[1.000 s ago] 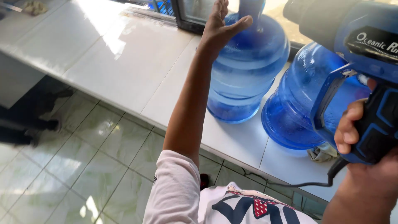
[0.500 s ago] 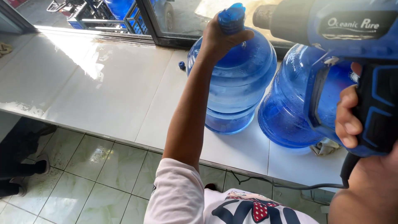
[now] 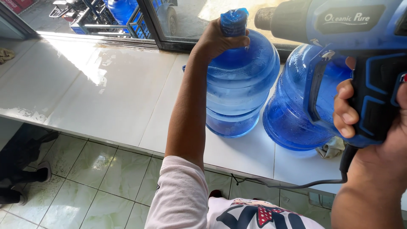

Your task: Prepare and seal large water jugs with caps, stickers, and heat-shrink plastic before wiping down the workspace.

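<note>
Spreading across most of the view: a white tiled desk (image 3: 106,97), sunlit and wet-looking, running under a dark-framed window (image 3: 148,21). Standing on the desk, near its front edge: a big blue jug (image 3: 239,85), upright, water filling most of it. Sitting just right of that jug, touching or nearly so: a second jug (image 3: 292,114), partly hidden. Judging by size and water level: heavy, slow to shift, sloshing if tipped. Looking stiff in the walls, ribbed around the middle, smooth and probably slippery where damp. Offering the neck as the surest place to take hold, with a palm under the base for any lifting; gripping the round shoulder alone likely slipping.

Looming at the right of the jug, above the second one: a blue and black heat gun (image 3: 339,51), nozzle pointing toward the jug's cap (image 3: 234,21), cord trailing down past the desk edge. Feeling solid and light enough for one hand, by the look of it.

Reaching up to the jug's top: left hand (image 3: 216,40), fingers curled and closed around the neck just below the wrapped blue cap. Wrapping the gun's handle to the right of the jug: right hand (image 3: 373,123), fingers folded tight on the grip.

Lying beside the second jug's base: a crumpled rag (image 3: 333,148).
</note>
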